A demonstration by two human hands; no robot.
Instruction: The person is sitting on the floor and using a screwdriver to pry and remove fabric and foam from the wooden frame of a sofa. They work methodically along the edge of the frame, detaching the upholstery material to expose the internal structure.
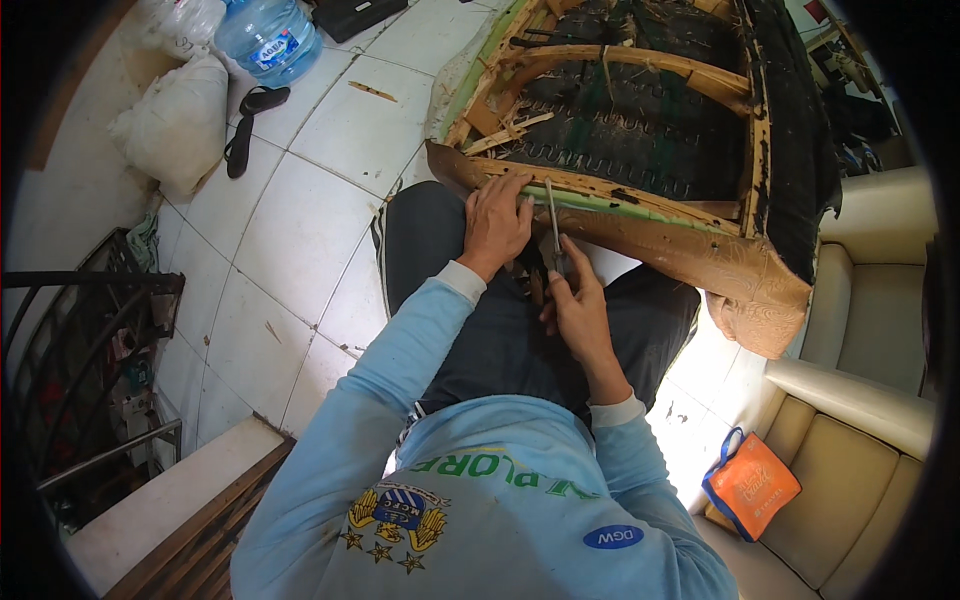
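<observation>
An upturned upholstered seat frame (640, 195) of bare wood leans over my knees, with brown patterned covering (640, 233) along its near edge. My left hand (495, 225) lies on the near rail, fingers stretched over its edge. Just right of it, my right hand (580, 308) is closed around the handle of a thin metal screwdriver (553, 215). The shaft points away from me and its tip meets the wooden rail. My palm and fingers hide part of the handle.
Zigzag springs (600, 160) and wood splinters fill the frame. A large water bottle (268, 45), a white sack (180, 125) and black sandals (240, 145) are at the far left. Cream armchairs (850, 400) stand right, one with an orange bag (755, 485). A dark metal railing (95, 280) stands left.
</observation>
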